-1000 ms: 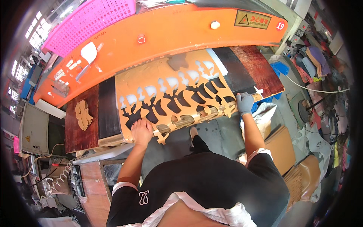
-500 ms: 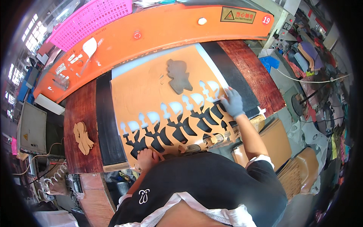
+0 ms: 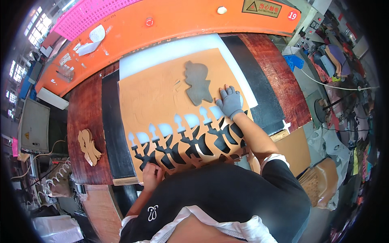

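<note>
A tan sheet (image 3: pixel 152 91), perhaps leather-like material, lies over a white board (image 3: pixel 174 49). Rows of figure-shaped holes run along its near part, with white and black showing through. My left hand (image 3: pixel 152 177) is bare, its fingers curled at the sheet's near left edge. My right hand (image 3: pixel 230 101), in a grey glove with bare fingertips, lies palm down on the sheet with fingers spread, partly over the holes. Just left of it rests a dark grey figure-shaped piece (image 3: pixel 197 84), flat on the uncut part.
An orange machine beam (image 3: pixel 178 24) spans the far side, with a pink basket (image 3: pixel 89 18) on top. Tan cut pieces (image 3: pixel 88 148) are stacked on the reddish-brown table (image 3: pixel 85 109) at left. More tan sheets (image 3: pixel 293 150) stand low at right. A grey cabinet (image 3: pixel 34 125) is at far left.
The tan sheet has slid toward me, baring more white board at the far side. My right hand has moved from the sheet's right edge onto it, beside the grey piece.
</note>
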### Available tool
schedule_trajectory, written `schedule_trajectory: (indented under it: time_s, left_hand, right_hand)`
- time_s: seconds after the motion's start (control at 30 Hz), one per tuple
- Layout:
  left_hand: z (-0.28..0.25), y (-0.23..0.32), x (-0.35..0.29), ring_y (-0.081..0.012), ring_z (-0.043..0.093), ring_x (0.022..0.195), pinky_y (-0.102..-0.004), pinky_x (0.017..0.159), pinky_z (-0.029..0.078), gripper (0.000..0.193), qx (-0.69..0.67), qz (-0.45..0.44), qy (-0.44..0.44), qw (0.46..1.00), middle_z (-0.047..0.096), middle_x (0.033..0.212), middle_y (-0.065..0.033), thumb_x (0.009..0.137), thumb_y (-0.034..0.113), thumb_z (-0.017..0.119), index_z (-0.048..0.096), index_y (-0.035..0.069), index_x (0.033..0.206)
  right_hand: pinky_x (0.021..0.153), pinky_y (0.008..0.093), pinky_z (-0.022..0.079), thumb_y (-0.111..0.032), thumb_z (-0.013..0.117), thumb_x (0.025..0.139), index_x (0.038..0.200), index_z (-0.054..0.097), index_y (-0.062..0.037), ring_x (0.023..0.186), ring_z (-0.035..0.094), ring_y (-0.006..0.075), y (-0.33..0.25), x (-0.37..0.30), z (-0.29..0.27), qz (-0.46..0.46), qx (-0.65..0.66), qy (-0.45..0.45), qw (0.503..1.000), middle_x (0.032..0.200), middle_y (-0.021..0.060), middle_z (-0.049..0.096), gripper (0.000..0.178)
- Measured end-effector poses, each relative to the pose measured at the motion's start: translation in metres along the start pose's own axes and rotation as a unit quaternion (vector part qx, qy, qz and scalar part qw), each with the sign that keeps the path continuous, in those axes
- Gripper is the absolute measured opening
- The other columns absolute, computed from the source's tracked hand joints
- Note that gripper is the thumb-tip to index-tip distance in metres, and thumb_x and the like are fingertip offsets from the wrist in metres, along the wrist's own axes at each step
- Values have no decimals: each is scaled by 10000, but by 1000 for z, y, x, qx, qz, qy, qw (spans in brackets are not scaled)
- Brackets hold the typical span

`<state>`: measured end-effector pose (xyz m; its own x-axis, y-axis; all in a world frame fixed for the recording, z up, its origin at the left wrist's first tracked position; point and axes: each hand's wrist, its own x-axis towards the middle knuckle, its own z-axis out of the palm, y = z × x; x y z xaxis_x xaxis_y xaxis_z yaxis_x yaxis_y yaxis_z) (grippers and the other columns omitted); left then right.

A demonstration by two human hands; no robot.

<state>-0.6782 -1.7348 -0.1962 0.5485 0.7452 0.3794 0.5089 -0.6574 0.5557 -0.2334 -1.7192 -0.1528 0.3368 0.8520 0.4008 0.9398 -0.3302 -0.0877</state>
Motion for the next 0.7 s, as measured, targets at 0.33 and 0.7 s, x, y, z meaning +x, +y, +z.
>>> schedule_trajectory:
  time_s: [0.33,0.7]
  left_hand:
    - [79,45,236,-331,451,1202,-420,1004,343,395,-61,115,21,991,490,1284,-173,833,134,565,501,18,1205]
    - [131,32,255,-252,363,1282,-448,1050,255,440,157,152,7,976,443,1350,-119,844,258,560,498,59,1232]
  right_hand:
    - [877,450,392,-498,710,638,1235,521,-27,1087,482,392,-96,13,11,59,96,73,991,1149,276,522,784]
    - [908,285,397,-306,689,767,1311,425,68,1094,503,185,-30,21,-23,227,684,20,693,1206,166,538,710]
